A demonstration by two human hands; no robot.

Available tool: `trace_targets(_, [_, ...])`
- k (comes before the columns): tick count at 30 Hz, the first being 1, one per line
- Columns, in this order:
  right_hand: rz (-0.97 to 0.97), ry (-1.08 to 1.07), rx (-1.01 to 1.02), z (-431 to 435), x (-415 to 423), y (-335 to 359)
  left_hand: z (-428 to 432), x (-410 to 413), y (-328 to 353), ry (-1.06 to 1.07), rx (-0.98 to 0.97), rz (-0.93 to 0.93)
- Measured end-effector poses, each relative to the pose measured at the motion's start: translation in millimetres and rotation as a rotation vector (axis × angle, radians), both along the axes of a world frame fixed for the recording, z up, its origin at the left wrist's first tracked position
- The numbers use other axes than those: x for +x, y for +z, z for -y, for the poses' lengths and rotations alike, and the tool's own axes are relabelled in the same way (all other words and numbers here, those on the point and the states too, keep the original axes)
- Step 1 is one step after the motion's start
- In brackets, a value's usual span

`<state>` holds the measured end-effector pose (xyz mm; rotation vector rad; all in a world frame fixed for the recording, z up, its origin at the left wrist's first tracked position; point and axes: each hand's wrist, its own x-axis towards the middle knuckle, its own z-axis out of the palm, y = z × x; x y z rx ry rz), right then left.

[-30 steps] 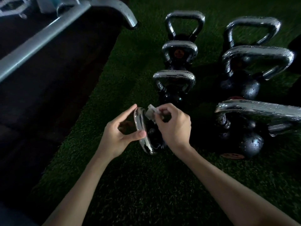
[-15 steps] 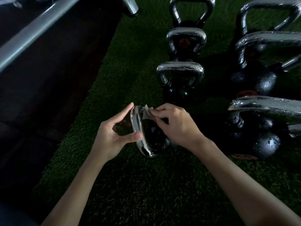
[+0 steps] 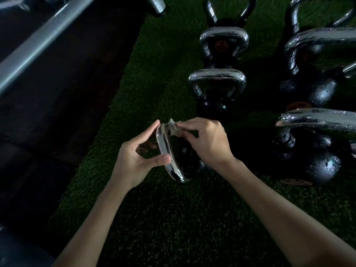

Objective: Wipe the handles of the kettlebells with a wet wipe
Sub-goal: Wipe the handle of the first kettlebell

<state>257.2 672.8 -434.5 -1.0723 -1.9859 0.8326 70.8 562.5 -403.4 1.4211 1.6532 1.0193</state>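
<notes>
Biggest thing here is the green turf (image 3: 154,218) everything sits on, and I'll place the rest off the near kettlebell (image 3: 185,157), the small one tipped over on its side. A grey metal frame bar (image 3: 48,41) runs well off to its far left. To its right sit the big kettlebells (image 3: 317,164), chrome handles beaded with droplets. Straight beyond it a row of smaller kettlebells (image 3: 217,79) lines up, standing upright. On the near one, the chrome handle (image 3: 163,147) has its long bar running from the far end back toward the person, ball on the right. The left hand (image 3: 134,158) is on the outer, left side of that bar: index tip touching the far corner, thumb pressed on the nearer stretch, so it's pinching the bar lengthwise while the other fingers (image 3: 143,149) curl loosely, touching nothing. The right hand (image 3: 208,143) comes in from the ball side, fingertips bunched tight on the wet wipe (image 3: 173,127), which sits right at the bar's far corner. My guess: the stroke has to travel down the bar toward the person, and the right hand is the one placed to do it.
</notes>
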Motion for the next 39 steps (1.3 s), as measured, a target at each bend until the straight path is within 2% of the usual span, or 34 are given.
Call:
trace_targets(6, [-0.200, 0.095, -0.117, 11, -7, 17, -3, 4, 1, 0.005, 0.009, 0.006])
trace_targets(10, [-0.203, 0.195, -0.198, 24, 15, 10, -2, 3, -1, -0.006, 0.003, 0.020])
trace_targets(16, [-0.225, 0.195, -0.132, 15, 12, 25, -4, 2, -5, -0.009, 0.001, -0.010])
trace_targets(23, [-0.166, 0.341, -0.331, 51, 43, 22, -6, -10, -5, 0.019, -0.035, -0.026])
trace_targets(30, [-0.135, 0.371, -0.162, 54, 38, 36, -3, -11, -6, 0.028, -0.031, -0.039])
trace_targets(35, [0.074, 0.380, 0.085, 55, 61, 5, -3, -12, -5, 0.009, -0.053, -0.025])
trace_targets(39, [0.178, 0.310, 0.173, 44, 69, 3, -6, -6, -1, -0.001, -0.063, -0.037])
